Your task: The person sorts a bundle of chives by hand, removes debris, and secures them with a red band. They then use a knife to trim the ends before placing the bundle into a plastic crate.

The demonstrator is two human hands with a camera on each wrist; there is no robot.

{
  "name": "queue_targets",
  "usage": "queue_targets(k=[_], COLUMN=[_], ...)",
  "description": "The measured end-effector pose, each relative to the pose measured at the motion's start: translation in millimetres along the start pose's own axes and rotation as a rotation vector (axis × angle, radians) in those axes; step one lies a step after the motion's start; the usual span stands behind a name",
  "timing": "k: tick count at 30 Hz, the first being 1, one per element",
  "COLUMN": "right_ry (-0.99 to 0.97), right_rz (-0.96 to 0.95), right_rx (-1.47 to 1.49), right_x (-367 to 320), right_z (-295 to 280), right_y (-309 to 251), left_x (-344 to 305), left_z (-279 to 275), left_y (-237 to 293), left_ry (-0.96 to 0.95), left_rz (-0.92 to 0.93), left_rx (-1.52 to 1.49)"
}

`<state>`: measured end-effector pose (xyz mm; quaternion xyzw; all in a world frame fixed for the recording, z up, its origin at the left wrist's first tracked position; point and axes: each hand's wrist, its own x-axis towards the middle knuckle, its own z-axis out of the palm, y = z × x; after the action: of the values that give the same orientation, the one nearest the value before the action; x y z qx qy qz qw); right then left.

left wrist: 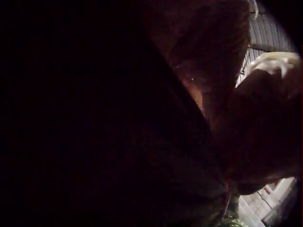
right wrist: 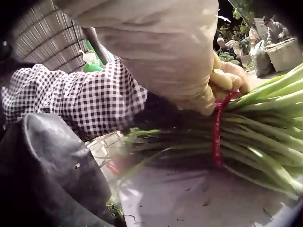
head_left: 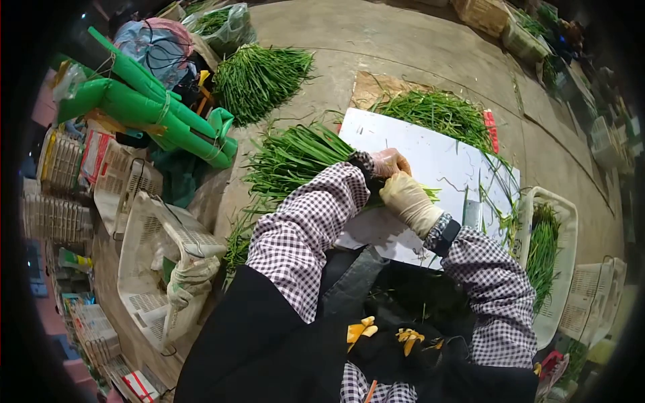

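A bunch of long green stalks point(head_left: 295, 158) lies on the left part of a white board point(head_left: 376, 127), leaves toward the left. Around it runs a red printed band point(right wrist: 217, 137), whose top end is at the fingers of both gloved hands. My left hand point(head_left: 390, 162) and my right hand point(head_left: 411, 201) meet over the bunch, fingertips curled and pinching at the band. In the right wrist view my right glove point(right wrist: 163, 52) covers part of the grip. The left wrist view is mostly dark; the contact is hidden there.
A knife blade point(head_left: 472, 213) lies on the board's right side, among loose stalks. More greens point(head_left: 437, 114) lie behind the board. A white crate point(head_left: 568, 248) with greens stands right; an open basket point(head_left: 144, 269) and green rolls point(head_left: 161, 117) are left.
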<state>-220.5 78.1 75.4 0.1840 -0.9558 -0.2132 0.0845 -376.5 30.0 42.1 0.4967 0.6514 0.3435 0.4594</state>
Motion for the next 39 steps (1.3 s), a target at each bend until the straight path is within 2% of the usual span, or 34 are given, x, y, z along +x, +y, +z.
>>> queue_targets(k=[2, 3, 4, 7, 9, 11, 13, 15, 18, 19, 21, 22, 23, 25, 26, 28, 29, 31, 32, 33, 35, 36, 37, 39], right_ry=[-0.033, -0.029, 0.008, 0.094, 0.073, 0.018, -0.063, -0.115, -0.313, -0.324, -0.19, -0.197, -0.209, -0.32, -0.325, -0.575, -0.583, -0.547, -0.493, -0.497, -0.511, -0.575, -0.575, -0.729], right_rz=[0.015, 0.01, 0.024, 0.02, -0.01, 0.008, -0.016, -0.001, 0.053, 0.064, 0.078, 0.047, 0.077, 0.136, 0.14, 0.262, 0.263, 0.468, 0.491, 0.487, 0.585, 0.592, 0.594, 0.692], right_rx=[0.002, 0.0, 0.011, 0.107, 0.17, 0.072, -0.01, 0.051, 0.265, 0.263, 0.252, 0.205, 0.208, 0.356, 0.357, 0.542, 0.544, 0.562, 0.494, 0.491, 0.634, 0.779, 0.775, 0.793], right_x=[0.7, 0.6, -0.8, -2.3, -2.0, -1.4, -1.1, 1.6, 4.5, 4.9, 4.2, 5.8, 4.5, 11.7, 15.5, 20.4, 22.7, 26.8, 27.7, 26.1, 21.6, 21.5, 21.7, 18.7], right_z=[6.3, 3.5, 0.2, 7.3, 9.5, 2.3, -3.5, -4.5, -16.1, -10.3, 5.7, -0.5, -7.5, -12.4, -15.0, -18.0, -17.0, -1.3, 9.6, 5.0, -4.6, -1.3, 2.5, 9.8], right_y=[-0.6, -1.4, -1.9, 0.3, 0.9, -1.2, 1.1, 2.9, 7.0, 6.7, 4.9, 6.8, 8.3, 13.2, 16.2, 24.5, 29.2, 35.6, 32.6, 34.6, 42.8, 50.1, 51.7, 51.0], left_x=[5.0, 6.2, 7.3, 11.1, 6.3, -2.9, -4.7, -9.8, -34.1, -40.5, -48.6, -58.5, -68.9, -86.1, -91.7, -96.5, -96.0, -101.1, -98.3, -93.7, -85.3, -83.7, -81.7, -78.0], left_z=[0.3, 0.1, -0.2, -3.0, -2.3, -0.7, -1.3, 3.1, 12.6, 17.0, 26.4, 30.2, 35.5, 43.5, 50.2, 65.8, 70.7, 71.2, 73.4, 76.2, 78.6, 77.0, 76.7, 81.9], left_y=[-8.0, -9.4, -10.6, -13.3, -2.7, 15.2, 16.2, 21.0, 34.6, 34.6, 21.9, 26.3, 30.8, 26.6, 24.7, 13.1, 6.0, 15.2, 23.3, 26.2, 31.7, 39.5, 47.5, 58.8], left_ry=[0.002, -0.028, -0.058, -0.064, -0.063, 0.066, 0.08, 0.294, 0.557, 0.629, 0.775, 0.798, 0.879, 0.922, 0.916, 0.859, 0.809, 0.614, 0.561, 0.562, 0.429, 0.385, 0.386, 0.363], left_rz=[0.009, -0.042, -0.092, -0.071, -0.091, -0.12, -0.098, -0.01, 0.006, 0.006, 0.069, 0.018, -0.001, -0.007, -0.007, -0.164, -0.185, -0.235, -0.335, -0.335, -0.427, -0.416, -0.412, -0.474], left_rx=[-0.005, -0.073, -0.142, -0.158, -0.135, -0.192, -0.16, -0.26, -0.218, -0.218, -0.314, -0.373, -0.275, -0.176, -0.179, -0.198, -0.09, -0.057, -0.017, -0.023, -0.053, 0.052, 0.051, 0.268])
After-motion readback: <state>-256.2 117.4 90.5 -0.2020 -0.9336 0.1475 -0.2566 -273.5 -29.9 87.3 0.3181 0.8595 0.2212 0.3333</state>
